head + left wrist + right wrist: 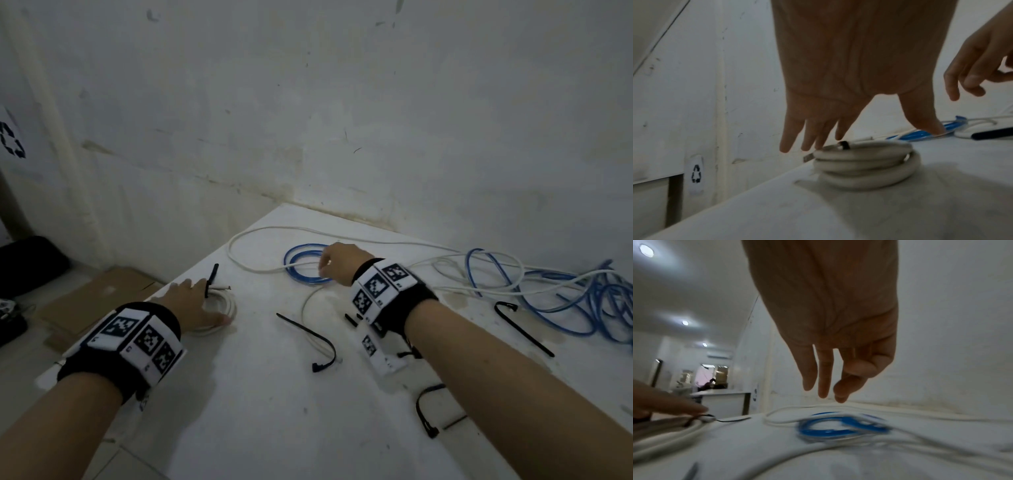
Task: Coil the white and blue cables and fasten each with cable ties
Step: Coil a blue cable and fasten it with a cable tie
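A coiled white cable (224, 306) (865, 164) lies at the table's left edge, with a black cable tie (211, 279) around it and the tie's tail sticking up. My left hand (202, 301) (865, 134) is spread flat just over this coil, fingers straight. A small blue coil (305, 270) (838, 426) lies farther back, crossed by loose white cable (342, 236). My right hand (330, 265) (825, 392) hovers above the blue coil with relaxed fingers and holds nothing. The blue cable runs on into a loose tangle (582, 301) at the right.
Three loose black cable ties lie on the white table (274, 428): one mid-table (308, 337), one right (524, 329), one near my right forearm (426, 411). The wall stands close behind. Cardboard (96, 298) and a black bag (27, 263) are on the floor left.
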